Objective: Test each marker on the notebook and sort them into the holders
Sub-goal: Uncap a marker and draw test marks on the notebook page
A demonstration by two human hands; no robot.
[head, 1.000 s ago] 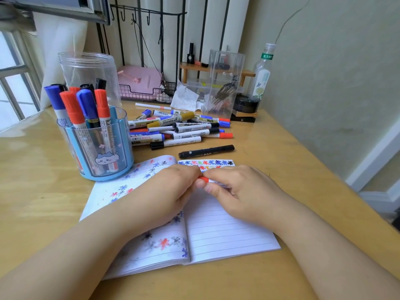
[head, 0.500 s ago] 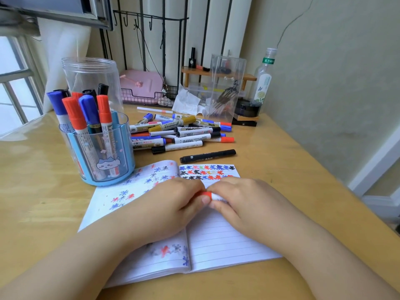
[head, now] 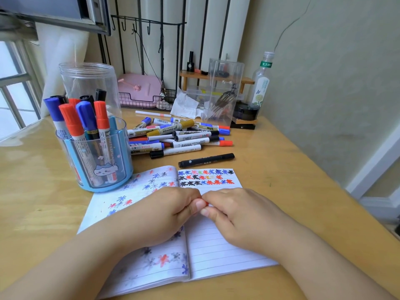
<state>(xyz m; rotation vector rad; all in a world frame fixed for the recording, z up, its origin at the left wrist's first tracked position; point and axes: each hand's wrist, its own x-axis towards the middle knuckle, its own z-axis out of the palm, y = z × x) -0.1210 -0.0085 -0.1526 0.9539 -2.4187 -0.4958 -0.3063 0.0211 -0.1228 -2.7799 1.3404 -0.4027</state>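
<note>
Over the notebook (head: 216, 245), both hands meet, left hand (head: 160, 215) and right hand (head: 236, 215) each in a closed grip on a red marker (head: 207, 204). Probably capping it; the marker is mostly hidden.

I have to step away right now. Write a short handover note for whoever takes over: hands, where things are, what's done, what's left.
Left hand and right hand: both in a closed grip on one red marker, almost hidden, over the open notebook.
Done: rows of test marks on the right page; several markers stand in the blue holder, a few dark ones in the tall clear jar behind.
Left: the pile of markers and the black pen on the desk are still untested.
</note>
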